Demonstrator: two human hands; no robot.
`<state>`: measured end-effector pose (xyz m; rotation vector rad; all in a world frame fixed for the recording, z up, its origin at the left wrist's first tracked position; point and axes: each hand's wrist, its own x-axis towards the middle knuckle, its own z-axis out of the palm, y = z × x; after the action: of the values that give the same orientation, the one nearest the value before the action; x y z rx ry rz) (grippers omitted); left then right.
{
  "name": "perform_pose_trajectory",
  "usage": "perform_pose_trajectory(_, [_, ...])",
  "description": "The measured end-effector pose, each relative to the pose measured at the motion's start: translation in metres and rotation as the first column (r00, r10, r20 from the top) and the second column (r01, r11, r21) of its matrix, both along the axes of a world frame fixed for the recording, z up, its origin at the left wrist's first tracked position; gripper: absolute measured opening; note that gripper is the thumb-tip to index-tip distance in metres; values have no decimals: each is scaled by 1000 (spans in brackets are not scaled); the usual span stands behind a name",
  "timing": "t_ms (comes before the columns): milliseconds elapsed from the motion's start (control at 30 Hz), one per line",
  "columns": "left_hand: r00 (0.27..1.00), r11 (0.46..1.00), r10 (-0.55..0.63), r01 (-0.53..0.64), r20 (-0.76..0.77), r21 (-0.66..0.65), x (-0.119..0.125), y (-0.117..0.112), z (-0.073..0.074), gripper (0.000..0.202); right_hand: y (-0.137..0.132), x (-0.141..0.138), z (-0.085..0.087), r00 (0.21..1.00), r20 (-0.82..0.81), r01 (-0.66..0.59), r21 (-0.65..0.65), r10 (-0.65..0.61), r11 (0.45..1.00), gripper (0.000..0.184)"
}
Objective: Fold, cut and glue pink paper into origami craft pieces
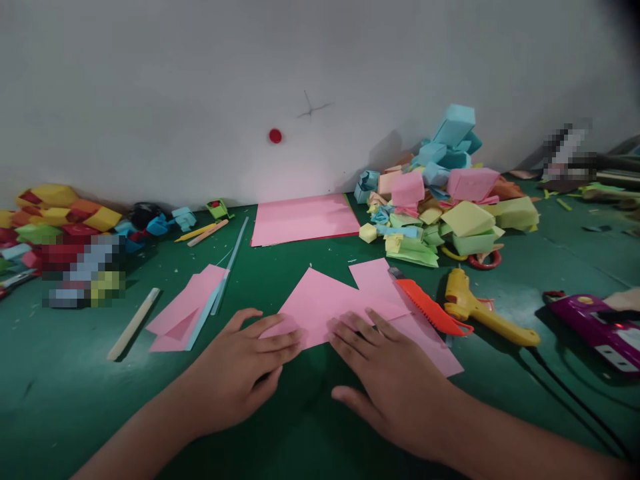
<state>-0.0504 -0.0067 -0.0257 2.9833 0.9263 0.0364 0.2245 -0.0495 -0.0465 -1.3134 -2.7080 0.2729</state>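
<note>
A pink sheet of paper lies folded on the green table, one corner pointing away from me. My left hand rests flat on its left part, fingers stretched out. On its right part lies my right hand, fingers spread and thumb apart. Beneath the right end of this sheet is another pink strip of paper. An orange box cutter lies across that strip, just beyond my right hand. Left of my left hand are pink paper pieces beside light blue strips.
Pink sheets are stacked near the wall. Folded paper pieces are heaped at back right, others at left. A yellow glue gun with a cord and a purple power strip lie right. A wooden stick lies left.
</note>
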Motion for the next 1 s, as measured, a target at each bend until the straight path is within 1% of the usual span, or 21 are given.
perform_pose_trajectory(100, [1000, 999, -17, 17, -25, -29, -5, 2, -1, 50, 0, 15, -3, 995, 9, 92, 161, -95, 983, 62])
perform_pose_trajectory(200, [1000, 999, -16, 15, -19, -48, -8, 4, -4, 51, -3, 35, -7, 981, 14, 178, 310, -192, 934, 60])
perform_pose_trajectory(267, [1000, 999, -11, 11, -5, -53, -9, 5, -6, 51, -5, 47, -9, 974, 36, 197, 363, -224, 911, 58])
perform_pose_trajectory(367, [999, 999, -8, 10, 48, -52, -9, 6, -11, 50, -5, 58, -7, 965, 77, 199, 406, -251, 892, 57])
perform_pose_trajectory(433, [996, 999, 21, -17, 92, -47, -8, 6, -14, 47, -3, 60, -5, 964, 89, 196, 410, -252, 891, 54])
perform_pose_trajectory(467, [992, 998, 55, -50, 109, -41, -8, 6, -15, 47, -1, 60, -3, 964, 85, 196, 405, -251, 893, 52])
perform_pose_trajectory(533, [977, 986, 168, -166, 128, -30, -8, 5, -18, 52, 5, 57, 1, 967, 62, 201, 402, -245, 894, 50])
perform_pose_trajectory(600, [938, 947, 320, -320, 133, -20, -9, 4, -21, 61, 13, 54, 4, 971, 40, 198, 413, -234, 889, 51])
perform_pose_trajectory(667, [878, 887, 459, -461, 133, -22, -10, 5, -25, 68, 22, 51, 6, 976, 27, 187, 420, -218, 888, 54])
perform_pose_trajectory(733, [829, 838, 543, -545, 136, -29, -11, 7, -27, 64, 30, 47, 5, 976, 21, 191, 397, -216, 898, 56])
perform_pose_trajectory(767, [813, 823, 565, -567, 142, -30, -12, 8, -28, 60, 33, 45, 4, 974, 17, 201, 377, -224, 904, 58])
perform_pose_trajectory(833, [799, 813, 577, -581, 169, -32, -12, 10, -29, 50, 37, 41, 2, 971, 12, 221, 320, -237, 921, 60])
perform_pose_trajectory(933, [798, 824, 560, -564, 223, -50, -12, 12, -26, 41, 37, 38, 0, 974, -15, 224, 222, -226, 949, 65])
perform_pose_trajectory(1000, [795, 831, 550, -552, 255, -70, -11, 11, -24, 38, 35, 37, 0, 978, -55, 207, 175, -200, 963, 67])
